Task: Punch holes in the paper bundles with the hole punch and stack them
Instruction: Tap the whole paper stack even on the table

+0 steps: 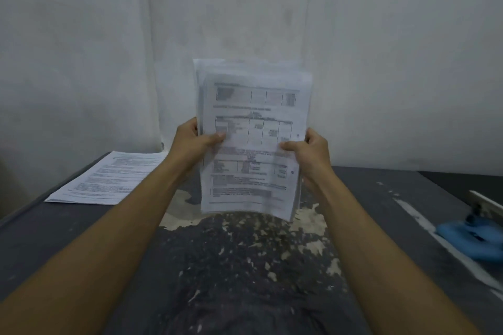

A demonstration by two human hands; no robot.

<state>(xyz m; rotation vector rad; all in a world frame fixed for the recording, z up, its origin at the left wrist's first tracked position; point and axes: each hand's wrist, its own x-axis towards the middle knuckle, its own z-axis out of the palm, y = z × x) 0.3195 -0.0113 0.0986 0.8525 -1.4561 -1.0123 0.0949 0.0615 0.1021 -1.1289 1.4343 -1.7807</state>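
Note:
A bundle of printed sheets (251, 128) stands upright in the air above the dark table (245, 266). My left hand (194, 141) grips its left edge, thumb across the front page. My right hand (310, 156) grips the right edge the same way. Two small holes show near the bundle's right margin. The sheets are slightly fanned and blurred. A blue hole punch (473, 236) lies at the table's right side, apart from both hands. Another stack of printed papers (109, 177) lies flat at the far left of the table.
The table top is dark with worn pale patches in the middle and a white stripe on the right. A pale wall stands close behind it. A thin light strip (487, 202) lies just beyond the punch.

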